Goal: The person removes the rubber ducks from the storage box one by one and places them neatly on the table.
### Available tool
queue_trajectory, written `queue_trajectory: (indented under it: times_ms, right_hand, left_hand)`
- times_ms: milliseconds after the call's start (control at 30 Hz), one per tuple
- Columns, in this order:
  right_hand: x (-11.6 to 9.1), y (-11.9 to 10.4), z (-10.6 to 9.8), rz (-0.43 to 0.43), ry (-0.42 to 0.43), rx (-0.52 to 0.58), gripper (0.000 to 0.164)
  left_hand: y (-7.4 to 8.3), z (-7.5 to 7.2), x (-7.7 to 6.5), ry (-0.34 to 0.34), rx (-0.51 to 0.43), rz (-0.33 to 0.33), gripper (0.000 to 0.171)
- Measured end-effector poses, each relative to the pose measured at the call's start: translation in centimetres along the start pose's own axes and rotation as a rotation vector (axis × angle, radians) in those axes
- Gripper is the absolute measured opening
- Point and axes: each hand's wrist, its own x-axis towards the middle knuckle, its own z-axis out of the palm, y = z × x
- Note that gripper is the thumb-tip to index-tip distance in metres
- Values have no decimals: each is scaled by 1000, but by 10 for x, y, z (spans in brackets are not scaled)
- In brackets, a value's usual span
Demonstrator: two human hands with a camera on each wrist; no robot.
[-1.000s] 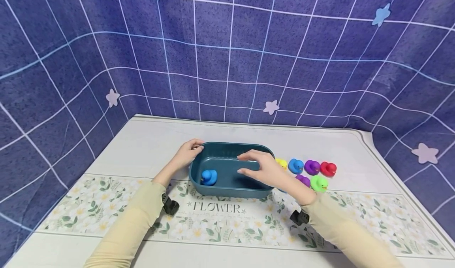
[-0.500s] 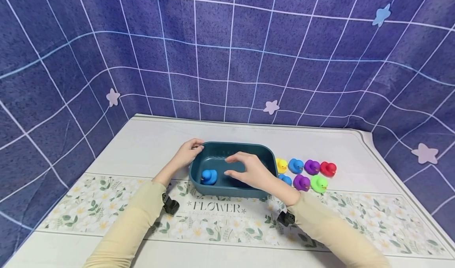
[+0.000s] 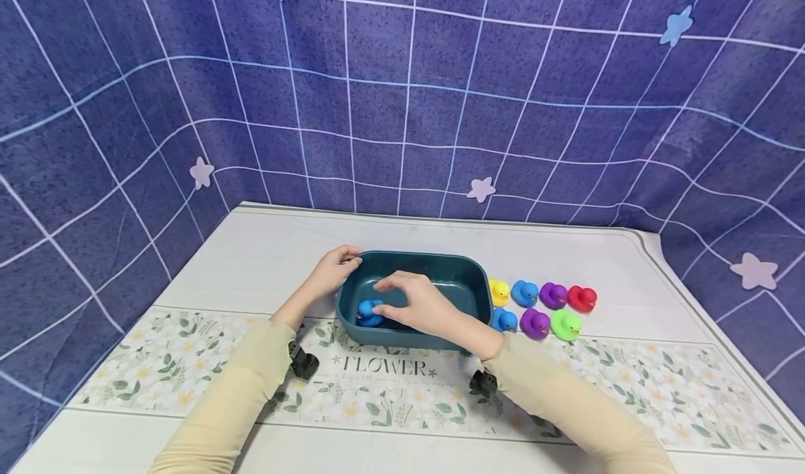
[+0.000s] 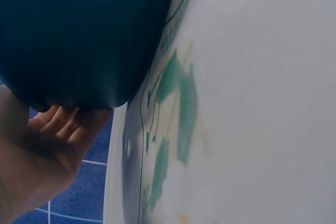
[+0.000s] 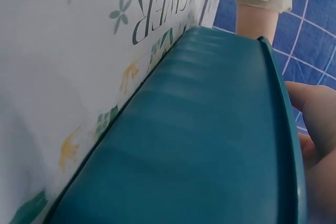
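In the head view a dark teal basin [image 3: 402, 337] stands on the table, and a blue rubber duck [image 3: 366, 313] sits in its left end. My left hand [image 3: 331, 271] holds the basin's left rim, thumb over the edge and fingers outside; the left wrist view shows those fingers [image 4: 81, 129] against the outer wall. Over the basin my right hand [image 3: 420, 307] reaches in from the right, its thumb and fingers spread apart, with the thumb tip close to the duck. Whether it touches the duck I cannot tell. In the right wrist view the basin's wall [image 5: 210, 129] hides the duck.
Right of the basin stand several rubber ducks in two rows: yellow [image 3: 499, 293], blue [image 3: 525, 293], purple [image 3: 553, 296] and red [image 3: 582, 298] behind, another blue, another purple and a green duck [image 3: 567, 325] in front. A blue gridded curtain [image 3: 402, 110] closes off the back.
My right hand has moved left across the basin to the blue duck, thumb and fingers still apart. The left hand and the basin have stayed in place.
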Motion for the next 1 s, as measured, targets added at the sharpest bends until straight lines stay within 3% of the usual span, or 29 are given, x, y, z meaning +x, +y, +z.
queue_trajectory:
  times_ms: [567, 1000]
  right_hand:
    - [16, 13, 21, 14, -61, -83, 38]
    - [16, 17, 23, -16, -97, -150, 39]
  left_hand:
    - [0, 0, -1, 6, -6, 11, 33]
    - [0, 0, 0, 6, -6, 12, 33]
